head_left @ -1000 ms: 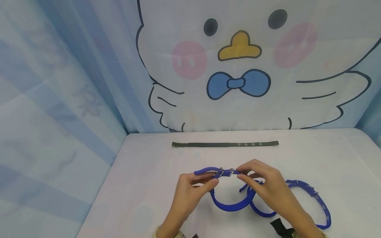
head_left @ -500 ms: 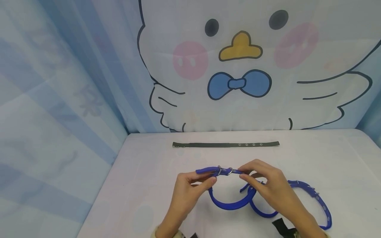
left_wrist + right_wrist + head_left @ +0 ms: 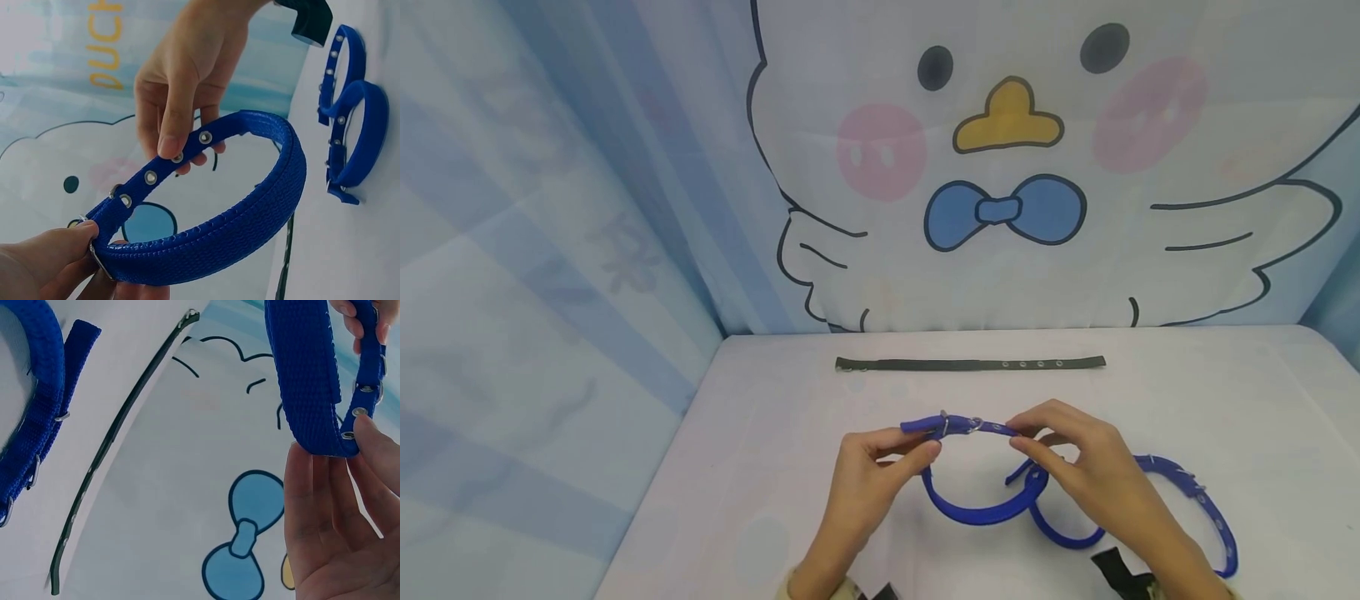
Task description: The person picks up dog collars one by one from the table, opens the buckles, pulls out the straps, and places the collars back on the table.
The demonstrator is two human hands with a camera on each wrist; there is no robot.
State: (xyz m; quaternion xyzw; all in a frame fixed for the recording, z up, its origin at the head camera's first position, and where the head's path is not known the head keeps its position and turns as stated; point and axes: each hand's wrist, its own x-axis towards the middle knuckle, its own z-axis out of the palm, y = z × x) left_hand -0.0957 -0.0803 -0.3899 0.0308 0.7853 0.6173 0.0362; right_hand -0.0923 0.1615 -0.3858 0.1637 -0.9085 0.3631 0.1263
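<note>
Blue collar in hand: a rounded loop (image 3: 981,515), held off the table between both hands, its padded band hanging below – seemingly so that strap and fittings face up in plain sight.
Buckle: the metal buckle (image 3: 944,425) sits beside the left fingers, with the collar's loose end (image 3: 916,427) pointing left past it; the strap appears to run through it, which would explain the closed ring shape.
Left hand: thumb and fingers of the left hand (image 3: 871,479) pinch the collar at the buckle, probably to steady that end.
Right hand: thumb and fingers of the right hand (image 3: 1086,454) pinch the strap among the eyelets (image 3: 205,137), well apart from the buckle – a spacing that seems to keep this stretch taut.
Collars at the right: the nearer collar (image 3: 1067,542) and the outer collar (image 3: 1221,517) lie looped on the table by the right forearm, apparently put aside from the working spot.
Dark strap: the dark strap (image 3: 947,365) lies straight along the table's far side, likely out of the hands' way.
Table: the pale table (image 3: 760,467) stands before a cloth backdrop (image 3: 1007,275) printed with a duck.
</note>
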